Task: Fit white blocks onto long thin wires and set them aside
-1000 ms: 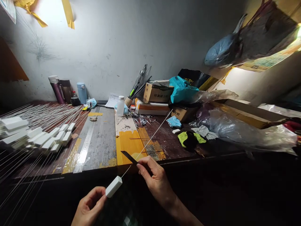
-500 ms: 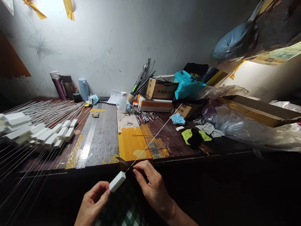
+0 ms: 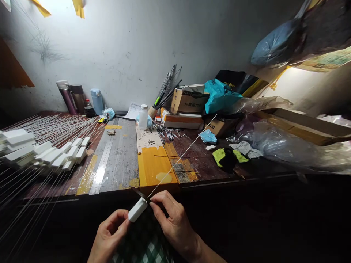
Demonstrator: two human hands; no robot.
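The white, oblong block (image 3: pixel 138 210) slants above the lap, its thin, straight, pale rod (image 3: pixel 182 156) rising rightward past a flat dark strip (image 3: pixel 138 193) held crosswise at the block's far end.

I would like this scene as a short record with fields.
left hand: pinches a white block at its near end
right hand: holds a dark flat strip at the block's far end
pale rod: thin, reaches forward from the block's far end
left on bench: pile of white blocks with thin rods
middle: ruler, white bottle
right: black-and-lime cloth
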